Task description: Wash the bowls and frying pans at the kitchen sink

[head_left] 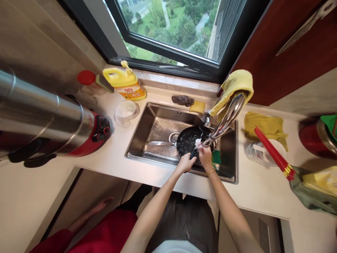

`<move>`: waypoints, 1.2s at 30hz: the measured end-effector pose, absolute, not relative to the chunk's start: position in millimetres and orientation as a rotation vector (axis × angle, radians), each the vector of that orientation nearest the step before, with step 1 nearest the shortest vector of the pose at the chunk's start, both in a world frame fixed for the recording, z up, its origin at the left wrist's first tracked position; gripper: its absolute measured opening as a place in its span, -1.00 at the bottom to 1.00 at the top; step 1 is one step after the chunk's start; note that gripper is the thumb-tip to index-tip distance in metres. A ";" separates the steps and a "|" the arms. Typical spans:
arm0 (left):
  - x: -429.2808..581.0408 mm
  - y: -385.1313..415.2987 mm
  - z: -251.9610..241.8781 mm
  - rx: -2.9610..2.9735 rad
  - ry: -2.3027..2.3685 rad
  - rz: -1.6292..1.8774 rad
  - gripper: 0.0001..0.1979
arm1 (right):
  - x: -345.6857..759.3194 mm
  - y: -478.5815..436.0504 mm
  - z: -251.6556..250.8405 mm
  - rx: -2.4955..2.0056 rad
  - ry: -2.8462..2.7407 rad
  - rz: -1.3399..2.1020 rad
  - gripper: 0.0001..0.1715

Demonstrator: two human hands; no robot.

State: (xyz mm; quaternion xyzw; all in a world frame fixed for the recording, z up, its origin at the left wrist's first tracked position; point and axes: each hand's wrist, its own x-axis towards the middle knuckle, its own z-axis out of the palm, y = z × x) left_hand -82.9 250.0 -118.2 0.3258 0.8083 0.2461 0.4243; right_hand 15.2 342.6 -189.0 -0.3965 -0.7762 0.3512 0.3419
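Note:
A black pan (193, 137) with water and bubbles in it rests in the steel sink (160, 121). My left hand (186, 162) is wrapped round the pan's black handle at the front of the sink. Just right of it, my right hand (205, 156) is closed on a small white cloth or wad (198, 143) near the handle and the pan's rim, under the chrome faucet (223, 124). A knife-like metal utensil (160, 143) lies on the sink floor left of the pan, by the drain (173, 137). Something green (216, 157) lies in the sink at the right.
Behind the sink are a yellow detergent bottle (129, 86), a steel scourer (182, 101) and a yellow sponge (197, 106). A yellow cloth (238, 81) hangs over the faucet. Red chopsticks (273, 153) lie across jars at the right. Another person's red sleeve (58, 242) shows lower left.

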 end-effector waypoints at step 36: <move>-107.4 214.2 -101.4 0.617 1.877 0.615 -0.80 | 2.6 365.8 -203.6 -0.849 -2.374 1.214 -0.61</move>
